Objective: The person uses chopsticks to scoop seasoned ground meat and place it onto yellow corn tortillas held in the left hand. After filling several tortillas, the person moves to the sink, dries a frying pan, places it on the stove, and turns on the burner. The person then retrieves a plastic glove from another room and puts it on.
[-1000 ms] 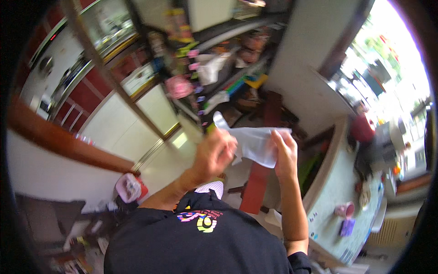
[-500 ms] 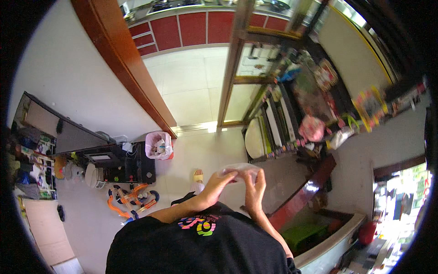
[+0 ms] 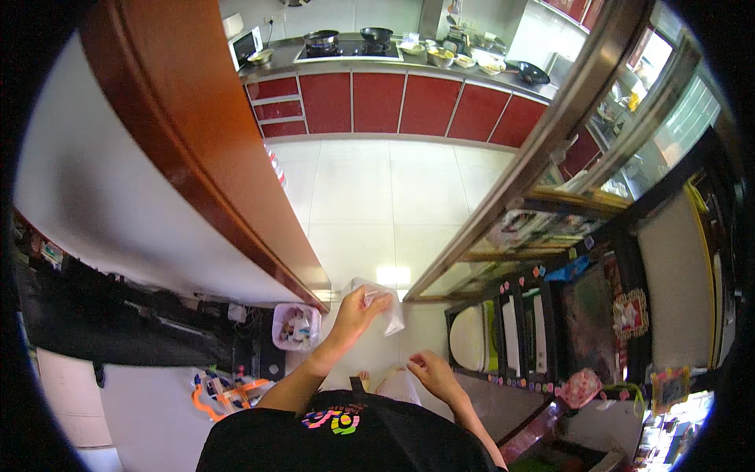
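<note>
My left hand (image 3: 354, 321) is closed on a thin, clear plastic bag (image 3: 395, 318), raised in front of me near the doorway. The bag hangs crumpled from the fingers, its lower corner drooping to the right. Lower and to the right is my right hand (image 3: 434, 376), apart from the bag. Its fingers are loosely bent and spread a little, with nothing visible in them. A lined waste bin (image 3: 316, 321) holding crumpled litter stands left of my left hand, beside the door frame.
A brown door frame (image 3: 212, 181) rises on the left, and a glazed door (image 3: 503, 212) on the right. Beyond lies a kitchen with red cabinets (image 3: 377, 102), pans and bowls. A dark shelf (image 3: 515, 334) stands to the right; an orange toy track (image 3: 224, 393) lies at lower left.
The view has shifted toward the kitchen doorway. Both hands were together at the plastic bag; now my right hand has come off it and my left hand alone holds it.
</note>
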### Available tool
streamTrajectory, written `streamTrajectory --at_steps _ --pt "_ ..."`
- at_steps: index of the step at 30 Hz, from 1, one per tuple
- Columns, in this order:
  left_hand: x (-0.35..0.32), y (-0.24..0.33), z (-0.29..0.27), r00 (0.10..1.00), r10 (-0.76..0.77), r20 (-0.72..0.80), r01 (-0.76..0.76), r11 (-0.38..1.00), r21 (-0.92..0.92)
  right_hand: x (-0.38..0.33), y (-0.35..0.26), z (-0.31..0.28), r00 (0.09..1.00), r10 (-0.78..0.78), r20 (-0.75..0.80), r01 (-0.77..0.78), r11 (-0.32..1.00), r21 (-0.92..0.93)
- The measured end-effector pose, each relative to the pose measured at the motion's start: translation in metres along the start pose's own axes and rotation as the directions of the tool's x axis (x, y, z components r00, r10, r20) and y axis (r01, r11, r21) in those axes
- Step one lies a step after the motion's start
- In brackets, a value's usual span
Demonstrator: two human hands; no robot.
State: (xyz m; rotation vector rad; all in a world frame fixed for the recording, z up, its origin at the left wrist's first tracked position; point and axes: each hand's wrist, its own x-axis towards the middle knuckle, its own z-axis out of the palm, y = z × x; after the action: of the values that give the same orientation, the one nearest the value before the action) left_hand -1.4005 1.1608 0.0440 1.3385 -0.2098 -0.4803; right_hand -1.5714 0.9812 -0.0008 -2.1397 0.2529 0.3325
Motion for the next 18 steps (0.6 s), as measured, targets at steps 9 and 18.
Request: streamTrajectory --at_steps 9,18 --pt "0.185 0.041 -0.029 0.984 0.015 0.178 -0.070 0.950 0.304 0.151 0.019 -0.074 0.994 -0.101 -0.042 0.072 0.898 -0.435" --pt "0.370 0.037 -0.071 0.952 -0.198 0.233 0.106 0.929 0.355 0.306 0.013 -0.110 0.944 -0.323 -0.072 0.174 0.670 -0.722"
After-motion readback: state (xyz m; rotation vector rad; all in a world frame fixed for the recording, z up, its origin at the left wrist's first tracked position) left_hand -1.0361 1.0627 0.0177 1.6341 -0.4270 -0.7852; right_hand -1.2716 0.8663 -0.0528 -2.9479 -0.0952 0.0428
